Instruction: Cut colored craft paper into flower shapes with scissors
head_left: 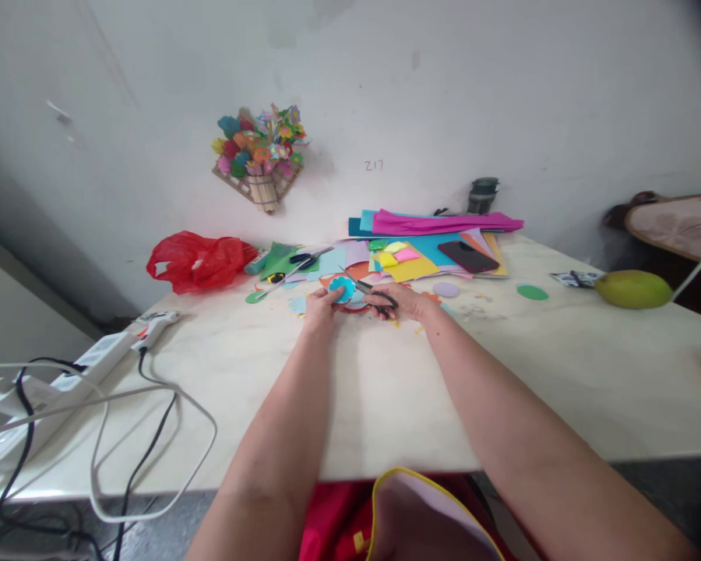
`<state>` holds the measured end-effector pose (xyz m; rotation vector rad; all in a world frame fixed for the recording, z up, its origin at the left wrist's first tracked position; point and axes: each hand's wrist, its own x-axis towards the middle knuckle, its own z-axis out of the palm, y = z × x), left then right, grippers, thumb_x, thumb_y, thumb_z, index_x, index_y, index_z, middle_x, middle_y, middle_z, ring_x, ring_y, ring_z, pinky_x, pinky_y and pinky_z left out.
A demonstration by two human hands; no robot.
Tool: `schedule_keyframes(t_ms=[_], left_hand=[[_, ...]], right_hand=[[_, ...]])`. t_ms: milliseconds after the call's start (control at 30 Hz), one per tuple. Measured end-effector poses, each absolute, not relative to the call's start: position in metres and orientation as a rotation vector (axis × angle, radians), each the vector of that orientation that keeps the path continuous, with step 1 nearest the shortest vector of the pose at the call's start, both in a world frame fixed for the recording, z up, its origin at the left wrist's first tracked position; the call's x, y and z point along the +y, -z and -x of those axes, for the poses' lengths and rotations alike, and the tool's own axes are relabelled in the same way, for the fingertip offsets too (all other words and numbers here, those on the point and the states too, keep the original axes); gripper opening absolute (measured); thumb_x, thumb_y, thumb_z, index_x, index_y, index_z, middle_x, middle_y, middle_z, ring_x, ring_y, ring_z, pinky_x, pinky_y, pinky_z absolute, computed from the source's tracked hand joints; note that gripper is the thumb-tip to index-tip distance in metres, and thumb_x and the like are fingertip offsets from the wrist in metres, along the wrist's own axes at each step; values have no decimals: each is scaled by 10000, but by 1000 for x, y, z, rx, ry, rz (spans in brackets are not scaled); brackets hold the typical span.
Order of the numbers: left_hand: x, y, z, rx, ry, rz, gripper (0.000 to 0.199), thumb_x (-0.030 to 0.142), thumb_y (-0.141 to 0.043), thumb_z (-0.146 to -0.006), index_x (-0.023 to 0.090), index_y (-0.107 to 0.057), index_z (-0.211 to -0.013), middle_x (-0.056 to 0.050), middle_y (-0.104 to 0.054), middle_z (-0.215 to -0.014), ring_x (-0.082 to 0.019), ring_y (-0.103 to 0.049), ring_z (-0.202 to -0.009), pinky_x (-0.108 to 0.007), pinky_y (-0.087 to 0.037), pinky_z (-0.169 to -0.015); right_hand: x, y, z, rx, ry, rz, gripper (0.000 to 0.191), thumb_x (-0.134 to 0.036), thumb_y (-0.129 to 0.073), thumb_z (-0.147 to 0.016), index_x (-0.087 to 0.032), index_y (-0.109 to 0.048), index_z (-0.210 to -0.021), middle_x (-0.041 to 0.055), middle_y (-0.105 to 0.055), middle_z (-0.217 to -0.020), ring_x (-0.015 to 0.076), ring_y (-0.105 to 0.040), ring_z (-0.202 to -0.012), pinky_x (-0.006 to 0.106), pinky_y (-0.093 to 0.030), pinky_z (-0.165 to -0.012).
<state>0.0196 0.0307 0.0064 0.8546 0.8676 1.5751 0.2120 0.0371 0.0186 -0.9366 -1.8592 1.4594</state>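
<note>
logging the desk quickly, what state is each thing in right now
Left hand: closed on scalloped blue paper
Right hand: closed on held scissors
Scalloped blue paper: held, wavy rim
Held scissors: gripped, blade gap unclear
Second scissors: lying unheld
Dark phone: lying flat, screen unclear
Red bag: crumpled
Green disc: lying flat
Yellow-green fruit: lying sideways
Wall bouquet: hanging

The wall (432, 101) and tabletop (397, 397) are evenly lit by pale, diffuse light. A soft shadow is cast to the right of the flower arrangement (260, 152). Glare is caught at the tabletop's lower left edge. Fine detail on the scissors (363, 287) is smeared; the outer edges are stretched, the upper right corner darkened.
</note>
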Motion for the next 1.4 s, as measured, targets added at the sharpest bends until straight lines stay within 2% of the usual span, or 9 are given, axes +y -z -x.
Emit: schedule_keyframes(t_ms=[433,600,800,967,1400], left_hand=[[33,-4,-17,843,-1551,-844,325,192,-890,-435,124,-618,-600,-27,-644,-591,-131,-599,-549,-288,-521,-601],[32,-4,-17,837,-1547,-855,310,198,-888,-444,122,-635,-606,-38,-664,-615,-131,-603,-563,-298,-531,-630],[32,-5,-18,840,-1563,-856,338,218,-899,-412,127,-623,-585,-26,-654,-588,-128,-601,-541,-275,-525,-586],[31,-7,-18,858,-1546,-853,321,197,-889,-445,127,-615,-598,-34,-666,-615,-138,-622,-564,-289,-532,-612],[29,-8,-13,826,-1507,-873,292,191,-880,-444,109,-653,-608,-46,-675,-638,-137,-621,-583,-287,-535,-618]], right_hand=[[36,-20,-210,-1818,-1489,967,265,-363,-709,-737,-171,-533,-691,-7,-624,-559,73,-517,-410,180,-262,-318],[37,-19,-210,-1795,-1506,953,258,-379,-672,-748,-173,-535,-674,-5,-623,-552,73,-514,-404,185,-257,-319],[39,-16,-210,-1780,-1522,938,294,-408,-670,-747,-170,-528,-651,-2,-613,-536,74,-513,-399,186,-253,-318],[41,-17,-210,-1799,-1523,960,295,-411,-660,-751,-170,-531,-640,5,-624,-547,75,-513,-403,190,-255,-319],[35,-22,-211,-1824,-1539,992,230,-359,-657,-761,-167,-548,-696,-5,-612,-535,73,-494,-394,181,-268,-323]])
